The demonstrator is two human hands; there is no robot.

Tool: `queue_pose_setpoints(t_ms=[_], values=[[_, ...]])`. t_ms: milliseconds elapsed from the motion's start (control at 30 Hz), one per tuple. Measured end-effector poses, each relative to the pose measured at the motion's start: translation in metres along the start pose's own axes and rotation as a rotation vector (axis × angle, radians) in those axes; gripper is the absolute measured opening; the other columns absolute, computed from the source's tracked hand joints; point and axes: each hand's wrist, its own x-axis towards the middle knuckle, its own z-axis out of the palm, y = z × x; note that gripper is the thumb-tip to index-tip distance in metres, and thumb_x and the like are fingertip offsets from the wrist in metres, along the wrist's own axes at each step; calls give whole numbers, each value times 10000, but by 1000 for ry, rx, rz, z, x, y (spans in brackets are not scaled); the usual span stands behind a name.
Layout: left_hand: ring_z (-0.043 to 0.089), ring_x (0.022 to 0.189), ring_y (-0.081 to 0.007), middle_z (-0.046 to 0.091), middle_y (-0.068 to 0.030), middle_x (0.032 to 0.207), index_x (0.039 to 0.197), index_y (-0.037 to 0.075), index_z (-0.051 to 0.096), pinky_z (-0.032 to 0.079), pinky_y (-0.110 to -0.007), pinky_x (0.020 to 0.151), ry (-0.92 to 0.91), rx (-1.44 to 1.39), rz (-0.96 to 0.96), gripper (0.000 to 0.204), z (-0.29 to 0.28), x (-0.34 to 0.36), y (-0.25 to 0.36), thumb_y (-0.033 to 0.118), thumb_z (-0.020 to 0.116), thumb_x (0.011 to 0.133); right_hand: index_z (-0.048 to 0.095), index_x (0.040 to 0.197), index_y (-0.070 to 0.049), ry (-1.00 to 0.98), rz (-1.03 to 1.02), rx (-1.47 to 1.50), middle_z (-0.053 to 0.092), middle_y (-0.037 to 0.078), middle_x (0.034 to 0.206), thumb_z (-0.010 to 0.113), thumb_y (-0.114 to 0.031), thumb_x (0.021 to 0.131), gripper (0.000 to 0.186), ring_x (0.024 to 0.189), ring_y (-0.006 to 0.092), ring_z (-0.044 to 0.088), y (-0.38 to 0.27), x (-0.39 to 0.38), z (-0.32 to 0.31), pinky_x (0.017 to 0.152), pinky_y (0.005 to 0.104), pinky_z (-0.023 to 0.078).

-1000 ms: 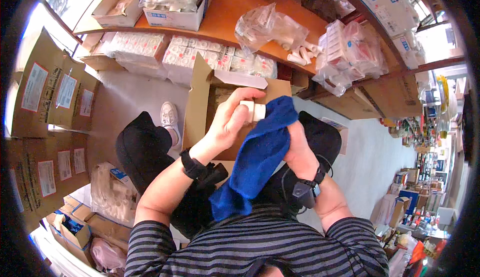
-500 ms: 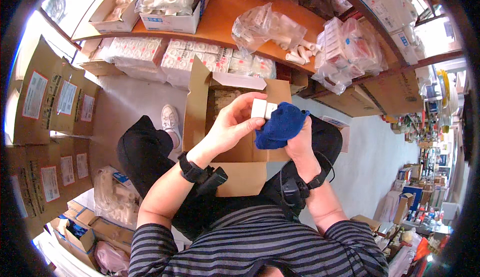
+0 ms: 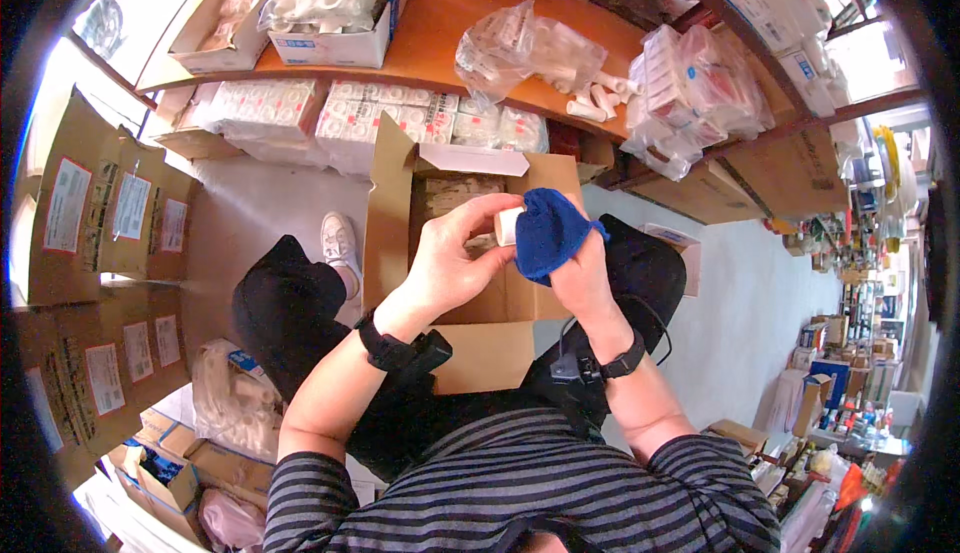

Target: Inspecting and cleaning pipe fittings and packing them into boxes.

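Observation:
My left hand grips a short white fitting between thumb and fingers, closed on it. My right hand is closed on a dark blue cloth, which is bunched against and over the fitting's right end, hiding that end and some of my fingers. Both hands are above an open cardboard box with raised flaps, between my black-trousered legs; some pale contents show inside it.
A wooden shelf ahead holds boxes and bagged white fittings, with wrapped stacks beneath. Tall cartons line my left. Crowded shelving stands at the far right. My shoe rests on the floor.
The blue cloth, hanging long a second ago, has been gathered into a bunch over the fitting's right end. My right hand has moved with it; my left hand still holds the fitting.

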Motion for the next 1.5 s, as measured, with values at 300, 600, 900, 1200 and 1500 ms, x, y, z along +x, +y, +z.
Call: queue_pose_setpoints(t_ms=[300, 600, 900, 1200, 1500], values=[[623, 942, -261, 627, -139, 1010, 1084, 9, 569, 495, -325, 809, -36, 280, 242, 453, 3, -3, 1, -9, 699, 650, 553, 1036, 3, -11, -1, 22, 604, 64, 925, 580, -102, 819, 243, 867, 142, 560, 13, -2, -9, 787, 279, 447], [632, 889, -241, 631, -132, 984, 1111, 39, 552, 510, -300, 750, -14, 216, 157, 473, 7, -3, 0, 21, 706, 665, 562, 996, -14, 21, 113, 88, 606, 51, 895, 597, -96, 805, 211, 855, 132, 560, 17, -2, -6, 766, 275, 453], [604, 903, -126, 635, -82, 1010, 1153, -18, 525, 492, -269, 801, -79, -510, -233, 455, -1, 0, 3, 13, 703, 735, 497, 1103, -27, -43, -88, 23, 612, 75, 976, 707, -128, 729, 440, 921, 164, 584, 11, -3, -4, 809, 296, 464], [589, 955, -117, 631, -37, 1015, 1156, 7, 545, 459, -263, 845, -202, -826, -425, 526, -13, 2, -14, 220, 746, 719, 495, 1125, -22, -106, -274, -370, 608, 147, 948, 746, -193, 684, 536, 870, 213, 624, 12, 2, -12, 751, 321, 491], [603, 860, -327, 600, -197, 881, 1056, 2, 494, 475, -369, 735, -427, 86, -190, 435, 13, -5, -11, 313, 657, 799, 480, 1152, -36, 141, 39, 682, 568, 70, 992, 570, -164, 842, 347, 849, 135, 567, 11, 6, 3, 700, 274, 492]])
